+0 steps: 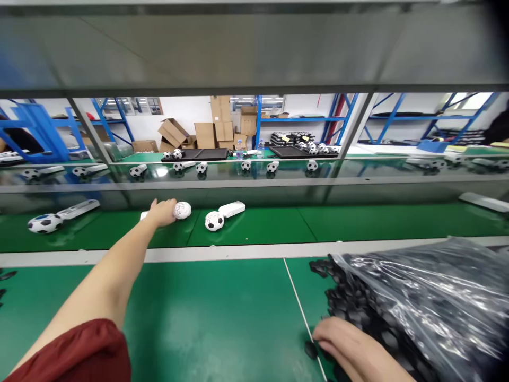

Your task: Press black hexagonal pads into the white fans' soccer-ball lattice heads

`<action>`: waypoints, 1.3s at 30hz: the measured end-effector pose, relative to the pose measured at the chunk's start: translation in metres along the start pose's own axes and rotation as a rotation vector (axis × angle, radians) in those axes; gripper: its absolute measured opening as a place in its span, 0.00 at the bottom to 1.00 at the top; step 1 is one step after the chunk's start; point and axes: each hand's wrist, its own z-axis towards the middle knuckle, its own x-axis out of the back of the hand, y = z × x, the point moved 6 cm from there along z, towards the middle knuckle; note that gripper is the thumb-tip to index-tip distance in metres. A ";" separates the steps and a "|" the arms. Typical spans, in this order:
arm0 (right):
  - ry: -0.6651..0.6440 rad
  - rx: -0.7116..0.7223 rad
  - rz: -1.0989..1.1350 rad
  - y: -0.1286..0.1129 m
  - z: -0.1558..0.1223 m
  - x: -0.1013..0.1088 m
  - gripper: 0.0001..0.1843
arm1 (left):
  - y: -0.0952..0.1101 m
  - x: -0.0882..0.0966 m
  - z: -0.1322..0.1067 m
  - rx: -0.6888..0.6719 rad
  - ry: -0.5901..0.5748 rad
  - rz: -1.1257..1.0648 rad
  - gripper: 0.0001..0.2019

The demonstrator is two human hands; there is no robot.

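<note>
My left hand [161,212] reaches out over the green conveyor belt [262,225], its fingers wrapped round a white handle with a ball-shaped head [183,210]. The end of that handle peeks out left of the hand. To its right lies a similar piece with a black-and-white football head [214,220] and a white handle. Low on the right, my right hand [348,345] is at the edge of a pile of small flat black pieces [352,297]. Its fingers are pressed together and point down. One black piece [311,349] is by the fingertips; whatever they hold is hidden.
A clear plastic bag [433,292] of black pieces lies over the pile. Another football-headed piece [45,223] rests on the belt at left, a white handle [483,201] at far right. Black trays [194,155] stand beyond the far line. A grey shelf [246,53] hangs overhead.
</note>
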 end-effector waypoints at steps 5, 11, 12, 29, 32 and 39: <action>0.086 -0.092 0.086 -0.017 -0.002 0.016 0.13 | 0.046 0.010 -0.044 -0.039 -0.092 -0.001 0.18; 0.026 -0.173 0.454 -0.033 0.007 0.022 0.07 | 0.159 -0.008 -0.166 -0.299 -0.353 -0.213 0.22; 0.058 -0.156 0.493 -0.034 0.007 0.021 0.06 | 0.172 -0.013 -0.185 -0.305 -0.398 -0.241 0.23; 0.195 0.185 0.305 -0.064 0.002 -0.012 0.03 | 0.203 -0.039 -0.234 -0.290 -0.389 -0.342 0.38; 0.169 0.147 0.354 -0.061 0.003 -0.013 0.07 | 0.205 -0.039 -0.233 -0.322 -0.391 -0.352 0.35; 0.101 0.063 0.446 -0.056 0.004 -0.020 0.14 | 0.204 -0.040 -0.232 -0.307 -0.401 -0.315 0.35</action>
